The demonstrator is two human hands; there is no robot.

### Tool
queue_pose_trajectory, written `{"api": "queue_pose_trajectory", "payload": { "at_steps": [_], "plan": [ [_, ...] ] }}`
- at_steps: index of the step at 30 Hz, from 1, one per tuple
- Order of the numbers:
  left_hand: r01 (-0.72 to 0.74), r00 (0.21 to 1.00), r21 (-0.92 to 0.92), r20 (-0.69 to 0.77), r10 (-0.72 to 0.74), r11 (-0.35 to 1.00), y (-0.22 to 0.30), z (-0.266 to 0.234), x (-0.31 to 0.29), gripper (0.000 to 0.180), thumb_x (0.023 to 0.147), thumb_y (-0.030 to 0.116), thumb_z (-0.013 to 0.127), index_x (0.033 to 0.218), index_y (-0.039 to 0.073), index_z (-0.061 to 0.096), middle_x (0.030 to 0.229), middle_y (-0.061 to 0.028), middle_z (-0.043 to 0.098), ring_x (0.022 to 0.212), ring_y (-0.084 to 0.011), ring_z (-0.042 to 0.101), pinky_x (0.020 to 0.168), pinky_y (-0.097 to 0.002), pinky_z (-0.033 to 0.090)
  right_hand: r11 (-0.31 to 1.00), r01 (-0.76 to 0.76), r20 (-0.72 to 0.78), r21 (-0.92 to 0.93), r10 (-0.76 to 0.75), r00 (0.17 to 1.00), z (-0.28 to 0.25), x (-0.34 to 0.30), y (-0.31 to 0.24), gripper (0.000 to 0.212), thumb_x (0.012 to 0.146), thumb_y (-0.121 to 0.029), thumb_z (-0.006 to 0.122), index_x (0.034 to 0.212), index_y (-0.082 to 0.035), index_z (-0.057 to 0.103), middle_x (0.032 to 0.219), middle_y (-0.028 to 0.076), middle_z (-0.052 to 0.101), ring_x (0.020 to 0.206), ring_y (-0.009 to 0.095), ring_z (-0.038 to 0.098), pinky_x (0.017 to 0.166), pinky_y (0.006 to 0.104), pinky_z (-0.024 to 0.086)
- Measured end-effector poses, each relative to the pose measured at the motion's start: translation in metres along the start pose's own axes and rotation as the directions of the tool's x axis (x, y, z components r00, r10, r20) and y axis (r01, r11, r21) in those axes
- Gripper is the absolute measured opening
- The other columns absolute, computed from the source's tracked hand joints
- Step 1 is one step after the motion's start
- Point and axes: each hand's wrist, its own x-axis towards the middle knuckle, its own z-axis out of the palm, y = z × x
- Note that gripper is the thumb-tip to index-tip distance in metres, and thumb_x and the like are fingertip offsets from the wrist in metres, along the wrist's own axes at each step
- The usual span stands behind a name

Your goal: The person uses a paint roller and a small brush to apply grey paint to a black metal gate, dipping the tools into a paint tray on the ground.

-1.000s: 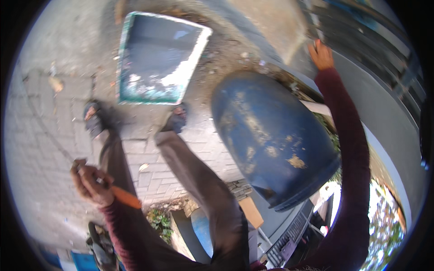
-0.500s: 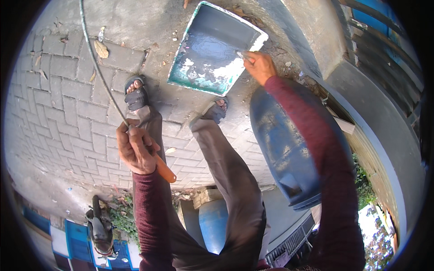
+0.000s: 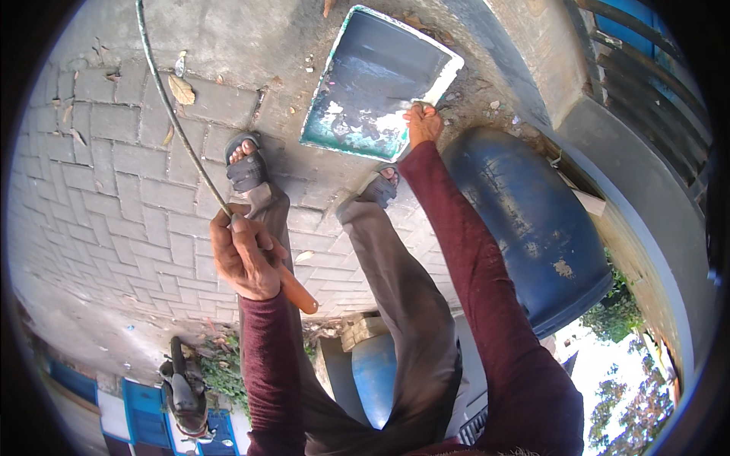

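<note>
My left hand (image 3: pixel 247 254) is closed around the lower end of a long thin rod (image 3: pixel 171 110). An orange handle (image 3: pixel 299 292) sticks out below that hand; the rod's far end runs out of view at the top. My right hand (image 3: pixel 424 124) is at the right side of a rectangular tray (image 3: pixel 356 149), its fingers bent together near the inner wall. What those fingers hold, if anything, is hidden. Dark grey paint (image 3: pixel 372 57) coats much of the tray's inside, with white and green patches nearer me.
On the right lies a large blue drum (image 3: pixel 525 228), close by my right arm. My sandaled feet (image 3: pixel 245 163) stand on grey paving (image 3: pixel 114 152). A low wall (image 3: pixel 631 159) borders the right side. Behind my legs is another blue barrel (image 3: pixel 374 380); a parked motorbike (image 3: pixel 182 391) is at lower left.
My right hand has moved down and slightly left along the tray's right side, and the small pale piece at its fingertips no longer shows. The view has shifted a little; my left hand keeps its grip.
</note>
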Motion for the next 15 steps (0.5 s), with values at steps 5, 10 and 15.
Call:
{"api": "queue_pose_trajectory", "payload": {
  "at_steps": [5,10,15],
  "plan": [
    [-0.018,1.000,0.035,0.018,0.017,0.999,0.005,-0.003,-0.002,0.029,0.100,0.030,0.046,0.108,0.002,0.052,0.054,0.0016,0.043,0.036,-0.0068,0.043,0.032,-0.0194,0.026,0.525,0.654,0.413,-0.544,-0.511,0.754,0.003,-0.047,-0.044,0.023,0.083,-0.005,0.058,0.105,-0.002,0.057,0.104,0.017,0.057,0.094,0.035,0.059,0.081,0.0416,0.052],
    [0.004,0.997,0.011,0.076,-0.005,1.000,0.001,0.000,0.002,0.028,0.100,0.029,0.046,0.108,0.002,0.052,0.053,0.0014,0.043,0.036,-0.0067,0.042,0.032,-0.0194,0.026,0.312,0.793,0.646,-0.523,-0.462,0.608,0.032,-0.054,-0.012,0.020,0.083,-0.008,0.059,0.102,-0.005,0.058,0.104,0.016,0.053,0.093,0.033,0.060,0.076,0.0415,0.054],
    [-0.014,0.998,0.018,0.063,0.013,1.000,0.005,-0.004,0.000,0.028,0.100,0.028,0.046,0.107,0.002,0.052,0.052,0.0013,0.042,0.035,-0.0067,0.041,0.032,-0.0195,0.026,0.441,0.847,0.549,-0.298,-0.647,0.530,0.025,-0.046,-0.025,0.024,0.086,-0.009,0.057,0.109,-0.002,0.061,0.096,0.018,0.066,0.090,0.031,0.066,0.076,0.0387,0.057]
  ]
}}
